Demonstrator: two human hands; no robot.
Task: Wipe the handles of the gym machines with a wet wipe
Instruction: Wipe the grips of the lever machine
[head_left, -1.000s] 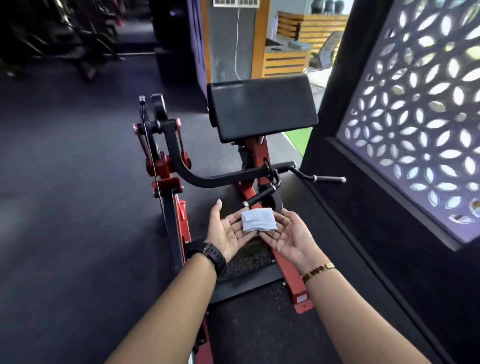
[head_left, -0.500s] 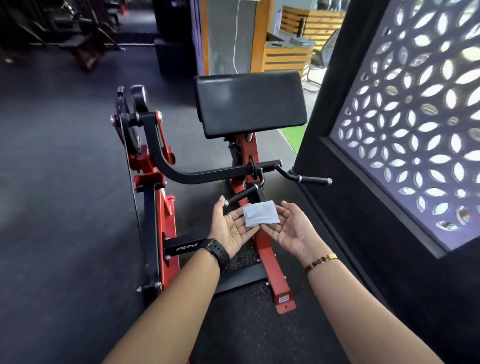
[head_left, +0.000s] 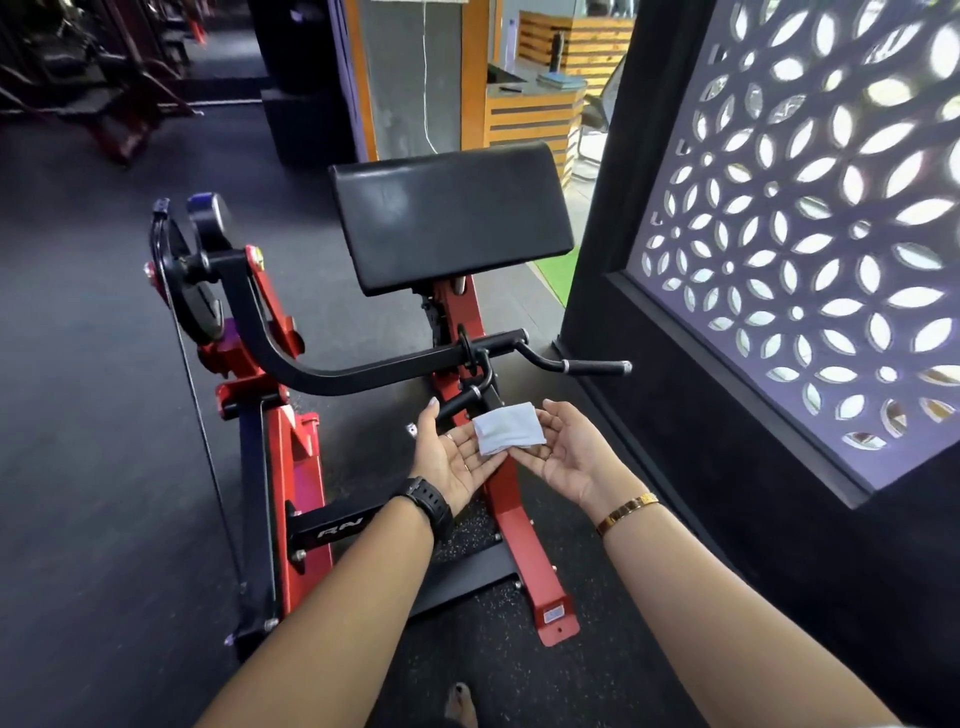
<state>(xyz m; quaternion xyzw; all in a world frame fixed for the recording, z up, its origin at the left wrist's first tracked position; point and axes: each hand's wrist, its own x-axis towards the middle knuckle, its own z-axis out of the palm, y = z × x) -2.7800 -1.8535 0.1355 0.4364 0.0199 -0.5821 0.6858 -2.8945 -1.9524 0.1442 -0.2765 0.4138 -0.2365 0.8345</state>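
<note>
A folded white wet wipe (head_left: 508, 428) lies across the fingertips of both my hands, which are held palm up side by side. My left hand (head_left: 451, 457), with a black watch at the wrist, supports its left edge. My right hand (head_left: 563, 452), with a gold bracelet, supports its right edge. Fingers of both are straight or relaxed. Just beyond the hands stands a red and black curl machine (head_left: 291, 467). Its near handle (head_left: 460, 401) runs right behind my left fingertips. Its right handle (head_left: 595, 367) sticks out toward the wall. A black arm pad (head_left: 452, 213) sits above.
A dark wall with a patterned lattice panel (head_left: 810, 223) runs close along the right. Black rubber floor (head_left: 93, 415) spreads to the left. More machines (head_left: 119, 104) stand at the far left back, and a wooden counter (head_left: 535, 109) lies behind the pad. My foot (head_left: 460, 701) shows at the bottom.
The view has backed away and shifted slightly, showing more of the machine's base. Both hands keep the wipe in the same palm-up hold.
</note>
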